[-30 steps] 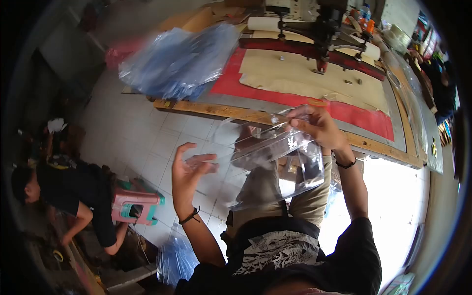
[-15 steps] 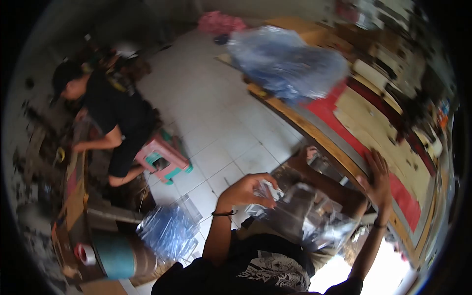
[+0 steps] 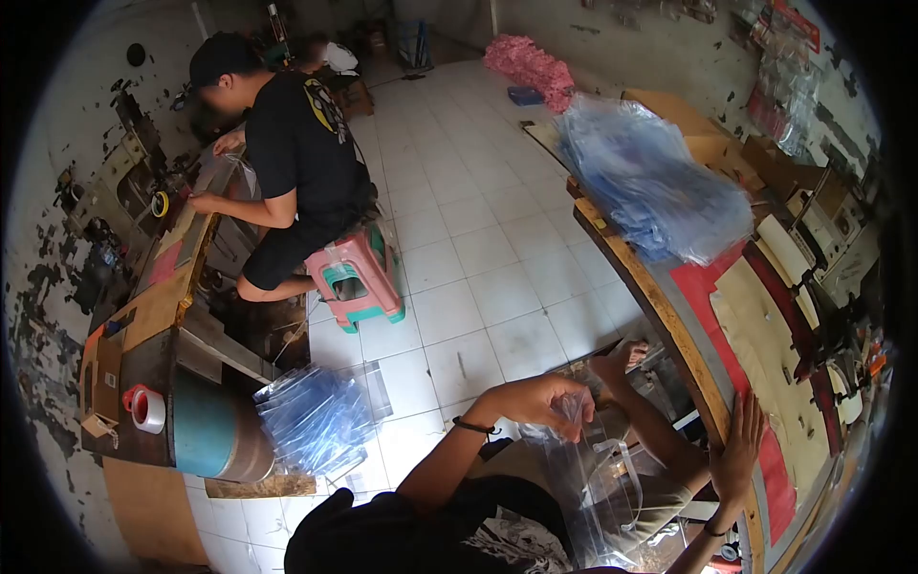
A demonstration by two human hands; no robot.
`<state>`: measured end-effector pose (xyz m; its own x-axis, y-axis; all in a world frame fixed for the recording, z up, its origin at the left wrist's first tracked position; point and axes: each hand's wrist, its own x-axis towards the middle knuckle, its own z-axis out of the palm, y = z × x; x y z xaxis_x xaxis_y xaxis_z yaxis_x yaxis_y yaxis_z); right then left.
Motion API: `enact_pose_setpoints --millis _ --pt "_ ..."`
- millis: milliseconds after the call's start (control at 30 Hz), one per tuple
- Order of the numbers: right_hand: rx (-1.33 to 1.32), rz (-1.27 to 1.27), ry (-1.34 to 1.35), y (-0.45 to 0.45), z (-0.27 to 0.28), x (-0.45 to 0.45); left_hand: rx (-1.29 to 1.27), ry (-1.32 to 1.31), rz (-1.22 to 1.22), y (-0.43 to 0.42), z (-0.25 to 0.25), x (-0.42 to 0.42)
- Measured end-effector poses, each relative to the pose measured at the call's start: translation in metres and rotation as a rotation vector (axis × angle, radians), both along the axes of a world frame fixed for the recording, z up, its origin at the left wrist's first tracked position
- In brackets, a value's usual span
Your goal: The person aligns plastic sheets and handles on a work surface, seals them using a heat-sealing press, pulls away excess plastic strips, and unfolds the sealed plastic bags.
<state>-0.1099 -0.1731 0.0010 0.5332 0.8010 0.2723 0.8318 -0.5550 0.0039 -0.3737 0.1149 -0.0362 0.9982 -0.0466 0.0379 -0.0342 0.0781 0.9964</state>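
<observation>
My left hand is closed on the gathered top of a clear plastic bag. The bag hangs over my lap, and a curved clear strip, perhaps its handle, shows on its right side. My right hand lies flat with fingers stretched out on the edge of the worktable, holding nothing. Under and beside its fingertips is a red sheet on the tabletop.
Clear bluish plastic sheets are piled at the table's far end. Another plastic pile lies low at left, near a blue-green drum. A co-worker sits on a pink stool at another bench. A sewing machine stands at right.
The view has swung left and steadied. My left hand has moved right with the plastic bag, which now hangs lower and straighter. My right hand stays at the table edge.
</observation>
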Motion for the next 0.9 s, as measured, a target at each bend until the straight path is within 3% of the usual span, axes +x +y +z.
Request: enact_pose_setpoints --millis 167,300,433,633,733,900 --pt "-0.011 -0.014 -0.050 -0.002 -0.008 -0.001 0.049 -0.027 0.017 0.005 -0.002 -0.008" --pt "-0.020 -0.012 -0.057 0.000 -0.005 -0.005 0.169 0.099 0.129 0.012 -0.010 -0.025" --pt "-0.007 -0.014 -0.059 -0.003 -0.010 -0.004 0.081 0.082 0.143 0.015 -0.025 -0.036" --pt "0.003 -0.013 -0.054 0.000 -0.010 -0.004 0.158 0.137 0.146 0.020 -0.025 -0.038" --pt "-0.003 -0.032 -0.059 0.000 -0.010 -0.006 0.025 0.145 0.172 0.025 -0.046 -0.036" --pt "-0.011 -0.068 -0.077 0.001 -0.011 -0.008 0.020 0.217 0.194 0.032 -0.067 -0.040"
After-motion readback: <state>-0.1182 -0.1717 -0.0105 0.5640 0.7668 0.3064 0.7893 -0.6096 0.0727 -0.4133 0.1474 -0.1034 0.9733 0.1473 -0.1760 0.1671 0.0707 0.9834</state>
